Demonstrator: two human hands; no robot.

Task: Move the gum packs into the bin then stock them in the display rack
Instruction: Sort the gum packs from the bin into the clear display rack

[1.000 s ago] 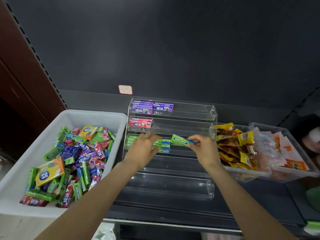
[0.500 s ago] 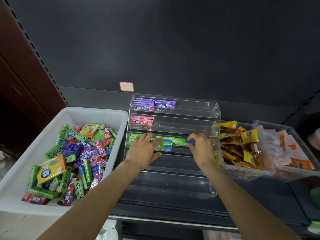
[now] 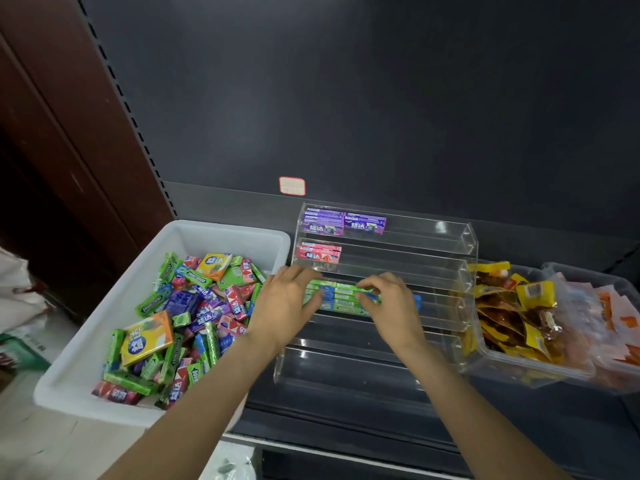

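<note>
stocking rack (image 3: pixel 464 237) third tier | left hand (image 3: pixel 284 306) flat, grasping nothing, steadies green packs (image 3: pixel 341 297) | right hand (image 3: pixel 388 303) pinches the top pack, squaring the row | bin (image 3: pixel 104 306) left, full

Bin (image 3: pixel 104 327) of gum packs (image 3: pixel 194 317) left of display rack (image 3: pixel 450 268), snack trays (image 3: pixel 540 368) right

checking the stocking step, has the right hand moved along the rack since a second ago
Yes. The right hand has slid left along the third tier of the display rack, toward the left hand.
</note>
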